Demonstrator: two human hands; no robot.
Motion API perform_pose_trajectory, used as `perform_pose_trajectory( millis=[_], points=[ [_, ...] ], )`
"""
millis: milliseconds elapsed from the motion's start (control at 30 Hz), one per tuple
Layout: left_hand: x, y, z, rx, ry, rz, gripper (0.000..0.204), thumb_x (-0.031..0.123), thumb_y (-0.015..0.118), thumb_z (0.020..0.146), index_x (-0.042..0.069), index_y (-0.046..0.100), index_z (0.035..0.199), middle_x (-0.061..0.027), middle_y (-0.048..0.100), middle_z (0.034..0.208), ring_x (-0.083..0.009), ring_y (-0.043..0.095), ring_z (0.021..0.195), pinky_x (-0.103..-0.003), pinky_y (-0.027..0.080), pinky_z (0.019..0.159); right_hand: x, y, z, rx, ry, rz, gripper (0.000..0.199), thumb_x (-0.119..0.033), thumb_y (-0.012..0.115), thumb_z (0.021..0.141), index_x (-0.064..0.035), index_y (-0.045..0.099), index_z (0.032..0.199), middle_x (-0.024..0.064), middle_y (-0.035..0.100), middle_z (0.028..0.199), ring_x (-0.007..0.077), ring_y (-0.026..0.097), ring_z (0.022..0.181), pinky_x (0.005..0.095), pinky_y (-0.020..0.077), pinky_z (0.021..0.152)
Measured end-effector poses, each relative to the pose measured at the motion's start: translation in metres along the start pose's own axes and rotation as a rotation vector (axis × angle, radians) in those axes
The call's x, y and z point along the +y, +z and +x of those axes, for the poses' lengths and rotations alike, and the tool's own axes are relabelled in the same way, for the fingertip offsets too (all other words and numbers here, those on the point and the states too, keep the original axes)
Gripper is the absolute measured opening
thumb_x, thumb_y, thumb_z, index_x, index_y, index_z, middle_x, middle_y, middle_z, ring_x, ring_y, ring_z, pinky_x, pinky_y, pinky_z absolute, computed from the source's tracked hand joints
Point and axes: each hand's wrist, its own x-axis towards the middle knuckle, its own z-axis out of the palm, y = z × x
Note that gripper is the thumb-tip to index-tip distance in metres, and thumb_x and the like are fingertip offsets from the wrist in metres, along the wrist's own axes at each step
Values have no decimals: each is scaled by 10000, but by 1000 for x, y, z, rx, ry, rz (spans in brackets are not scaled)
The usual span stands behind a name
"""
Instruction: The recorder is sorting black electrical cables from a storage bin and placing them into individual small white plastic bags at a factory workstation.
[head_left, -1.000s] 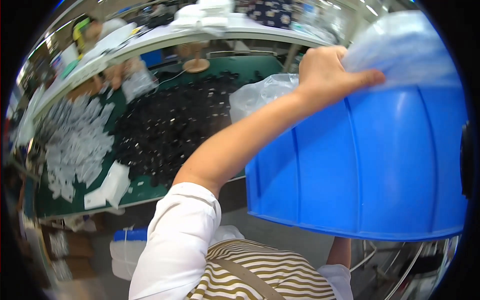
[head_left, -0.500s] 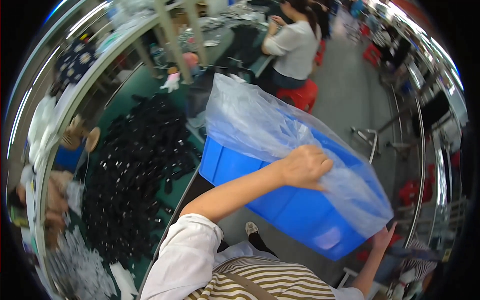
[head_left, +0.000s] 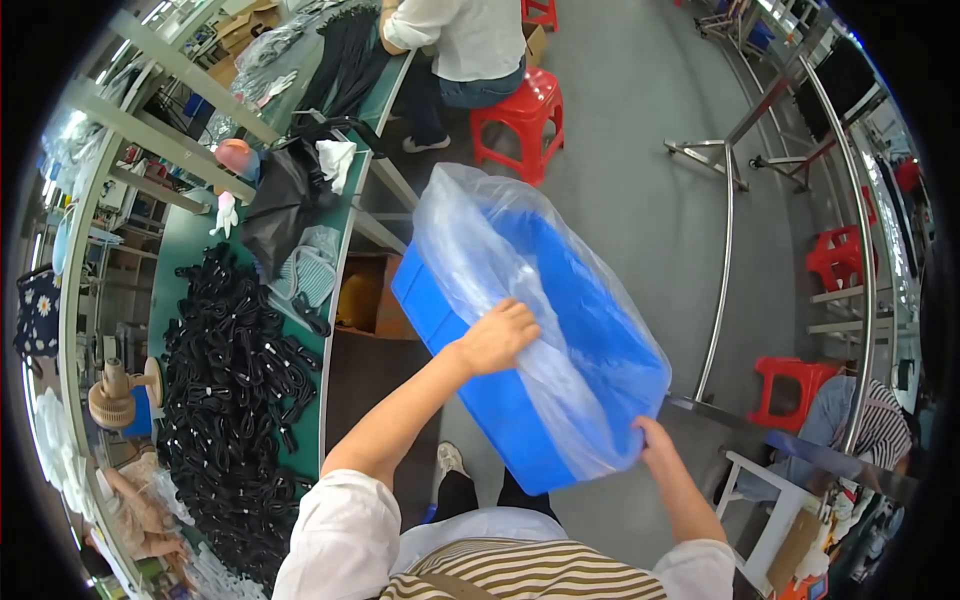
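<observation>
A large blue plastic bin [head_left: 455, 390] hangs tilted in front of me, its mouth facing right and away. A clear plastic liner bag [head_left: 465, 245] is folded over its rim and covers part of the inside. With my left hand [head_left: 500, 337] closed, I grip the liner at the bin's near long side. At the near right corner, my right hand [head_left: 655, 440] holds the bin's edge, some of its fingers hidden behind the liner. Left of the bin, a heap of bundled black straps or cords [head_left: 230, 390] covers the green table.
A green worktable [head_left: 180, 235] runs along my left, with a small fan [head_left: 115, 395] beyond it. Under it stands an open cardboard box [head_left: 385, 300]. Ahead, a seated person [head_left: 465, 40] uses a red stool [head_left: 520, 120]. Metal rack rails [head_left: 722, 290] stand at the right.
The view has swung down and right. The bin has turned more upright in the picture, showing more of its inside. My right hand now shows at the bin's corner.
</observation>
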Motion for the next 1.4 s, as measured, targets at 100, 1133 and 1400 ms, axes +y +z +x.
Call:
perform_pose_trajectory(
  millis=[100,1133,1400],
  points=[
    [2,23,-42,29,-299,127,567,160,785,600,51,538,1098,-150,544,1116,-357,495,1130,-462,380,1012,28,69,63,133,-75,23,419,-87,678,692,35,576,1079,143,625,995,283,616,853,446,537,740],
    [269,-31,-376,741,-1893,455,401,70,747,693,62,640,1080,-172,542,1204,-389,475,1181,-472,396,974,77,571,-48,-535,-1724,-1228,416,-123,683,816,16,540,1181,164,564,986,319,558,900,413,472,819],
    [249,-33,-424,663,-2040,528,998,483,825,621,134,373,1439,-244,188,1536,-497,123,1413,-627,164,1094,158,560,-79,-698,-1653,-1201,627,-222,638,848,25,406,1375,272,433,1297,429,439,1176,497,354,1016]
  ],
)
